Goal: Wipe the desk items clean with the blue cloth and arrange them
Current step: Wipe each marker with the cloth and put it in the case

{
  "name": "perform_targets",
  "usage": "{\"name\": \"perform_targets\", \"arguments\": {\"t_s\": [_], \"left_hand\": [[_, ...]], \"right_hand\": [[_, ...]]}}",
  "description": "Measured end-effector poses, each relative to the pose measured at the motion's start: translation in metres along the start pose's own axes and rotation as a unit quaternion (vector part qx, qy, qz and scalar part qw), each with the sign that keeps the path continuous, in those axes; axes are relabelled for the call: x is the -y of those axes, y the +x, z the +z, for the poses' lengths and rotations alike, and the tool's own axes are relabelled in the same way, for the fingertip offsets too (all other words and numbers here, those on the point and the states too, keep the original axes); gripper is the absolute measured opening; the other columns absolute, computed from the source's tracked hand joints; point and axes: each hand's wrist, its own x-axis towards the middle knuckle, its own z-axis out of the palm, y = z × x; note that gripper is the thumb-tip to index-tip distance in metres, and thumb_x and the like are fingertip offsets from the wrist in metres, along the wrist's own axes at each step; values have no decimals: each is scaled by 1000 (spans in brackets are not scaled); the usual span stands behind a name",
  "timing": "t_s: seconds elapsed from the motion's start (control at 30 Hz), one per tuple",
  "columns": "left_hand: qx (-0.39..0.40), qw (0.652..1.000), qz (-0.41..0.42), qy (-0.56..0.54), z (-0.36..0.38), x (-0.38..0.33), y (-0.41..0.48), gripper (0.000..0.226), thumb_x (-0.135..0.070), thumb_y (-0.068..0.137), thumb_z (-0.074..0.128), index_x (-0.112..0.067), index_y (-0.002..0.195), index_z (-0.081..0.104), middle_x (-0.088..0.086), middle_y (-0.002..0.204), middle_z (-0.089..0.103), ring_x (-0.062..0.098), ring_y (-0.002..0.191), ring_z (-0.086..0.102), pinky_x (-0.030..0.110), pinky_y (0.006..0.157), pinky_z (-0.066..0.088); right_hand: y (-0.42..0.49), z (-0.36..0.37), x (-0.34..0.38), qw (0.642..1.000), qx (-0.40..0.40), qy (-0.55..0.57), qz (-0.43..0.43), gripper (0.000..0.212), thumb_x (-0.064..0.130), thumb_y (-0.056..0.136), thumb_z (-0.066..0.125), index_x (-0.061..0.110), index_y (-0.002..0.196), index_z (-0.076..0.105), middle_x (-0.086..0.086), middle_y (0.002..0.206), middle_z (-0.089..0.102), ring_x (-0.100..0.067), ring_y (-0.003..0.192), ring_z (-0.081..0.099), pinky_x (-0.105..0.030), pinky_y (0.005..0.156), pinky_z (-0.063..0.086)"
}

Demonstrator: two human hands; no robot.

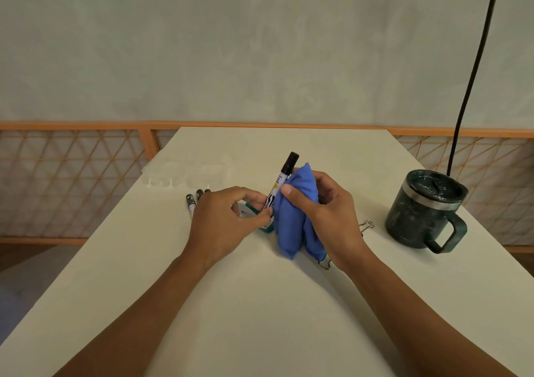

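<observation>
A: Where did we have the marker?

B: Our left hand (228, 217) pinched the black-capped marker (281, 181) by its lower end, cap tilted up and away. Our right hand (320, 203) gripped the bunched blue cloth (294, 220), pressed against the barrel just right of that pinch.

A: How far along were we?

B: Not past midway, we judged. Other markers (192, 201) lay just left of the pinch, a smudged dark mug (424, 212) well right of the cloth, and binder clips (367, 225) beside our right wrist. Nothing looked arranged yet.
</observation>
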Motion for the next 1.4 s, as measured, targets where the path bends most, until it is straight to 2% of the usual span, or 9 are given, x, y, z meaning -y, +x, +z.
{"name": "perform_targets", "arguments": {"t_s": [0.23,0.43,0.5,0.6,0.77,0.87,0.97,1.13,1.4], "left_hand": [[-17,988,-100,-114,-14,4,10,14,-25,87,90,-25,100,85,-21,58,64,16,56,33,19,52,37],[0,974,-148,-171,-14,6,11,12,-29,87,90,-28,99,87,-6,73,75,15,57,43,22,59,42],[12,961,-178,-213,-17,1,13,10,-20,92,85,-21,102,86,-5,76,79,9,47,46,16,50,41],[24,948,-211,-236,-25,1,15,10,-17,97,78,-16,105,84,-9,58,69,9,40,36,18,40,35],[-20,949,-209,-234,-43,10,21,13,-21,95,81,-16,105,86,-11,64,72,5,45,44,19,49,40],[-74,953,-196,-217,-63,18,31,10,-23,90,86,-20,100,87,-4,88,83,-3,58,58,17,59,45],[-149,957,-189,-164,-86,40,43,15,-34,85,92,-27,98,86,-8,91,83,-1,69,60,26,72,48],[-264,942,-200,-50,-112,90,59,21,-48,79,92,-38,96,85,-21,90,80,6,83,68,35,87,56],[-223,933,-278,58,-137,138,112,30,-53,70,92,-36,94,86,-16,88,81,7,91,76,36,93,61]], "right_hand": [[5,-7,0,999,4,-22,-30,22,25,96,81,22,118,79,15,121,79,-6,112,74,-22,91,60],[12,2,-3,997,-36,-54,-51,19,45,100,73,36,116,78,19,126,75,-2,118,70,-34,103,57],[14,2,1,996,-38,-55,-60,17,46,104,64,39,114,77,24,127,73,-1,121,67,-31,104,55],[13,-3,4,995,-43,-59,-65,29,51,106,55,36,123,73,30,131,70,-1,125,65,-31,105,53],[8,-12,3,996,-43,-53,-51,29,50,106,54,36,124,72,30,130,71,4,120,66,-28,103,52],[7,-8,2,996,-29,-61,-55,25,48,106,57,35,118,75,30,125,73,7,118,67,-19,98,51],[10,-1,2,996,-22,-69,-59,23,46,106,58,34,116,75,32,122,74,10,114,67,-10,89,51],[20,10,-2,995,-19,-72,-63,28,46,106,60,27,119,77,28,122,75,7,116,67,-19,95,49],[23,7,-12,992,-21,-98,-81,25,43,104,62,27,115,77,22,124,75,2,116,69,-21,92,54]]}}
